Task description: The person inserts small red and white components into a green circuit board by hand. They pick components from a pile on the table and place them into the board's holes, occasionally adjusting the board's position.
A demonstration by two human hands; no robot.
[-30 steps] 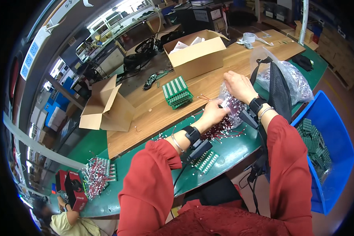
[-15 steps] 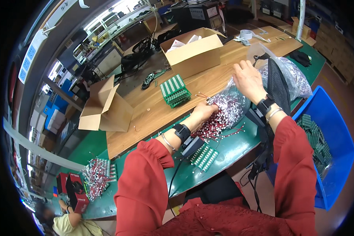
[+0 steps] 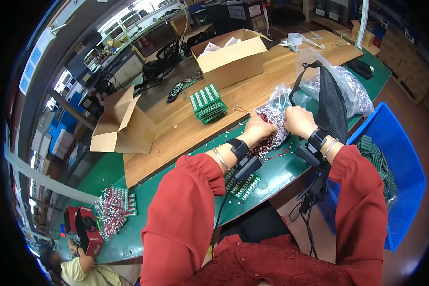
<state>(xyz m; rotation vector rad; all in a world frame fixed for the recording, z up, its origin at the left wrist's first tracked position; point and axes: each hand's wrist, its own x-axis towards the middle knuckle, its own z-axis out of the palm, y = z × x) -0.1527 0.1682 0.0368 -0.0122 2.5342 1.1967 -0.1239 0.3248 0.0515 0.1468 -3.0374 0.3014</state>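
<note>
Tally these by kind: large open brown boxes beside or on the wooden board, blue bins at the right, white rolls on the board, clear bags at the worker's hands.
Brown boxes: 2
Blue bin: 1
White roll: 1
Clear bag: 1
Total: 5

Thin dark-red wires [image 3: 262, 151] end in white tips; the blocky stack of green circuit boards [image 3: 207, 102] shows pale rows. The flat wooden board [image 3: 169, 143] is grained brown, the glossy worktop [image 3: 283, 174] green, the open plastic bin [image 3: 410, 190] blue.
</note>
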